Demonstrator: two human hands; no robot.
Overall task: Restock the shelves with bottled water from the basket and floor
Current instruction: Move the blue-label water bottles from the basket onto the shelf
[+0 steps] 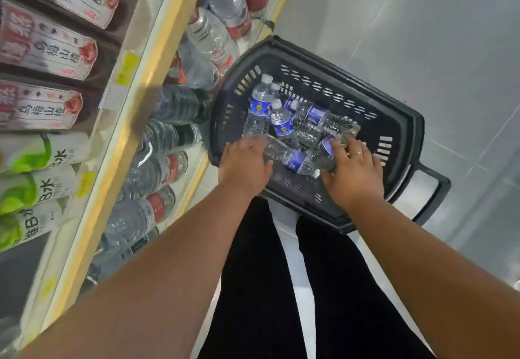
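Observation:
A black plastic basket [399, 122] stands on the floor and holds several small water bottles with blue labels and white caps. Two bottles [282, 123] lean upright at its left side. Others lie flat, one of them [298, 159] between my hands with its cap toward me. My left hand [244, 168] reaches over the near-left rim, its fingertips at the base of the leaning bottles. My right hand [353, 174] lies spread over a flat bottle [327, 145] at the near right, fingers touching it. Neither hand visibly grips a bottle.
A yellow-edged shelf unit [132, 111] runs along the left. Its lower shelf holds large red-labelled water bottles [157, 206]. The upper shelf holds dark drinks with white labels [47, 46] and green-labelled drinks [36, 190]. Grey tiled floor [422, 21] lies to the right.

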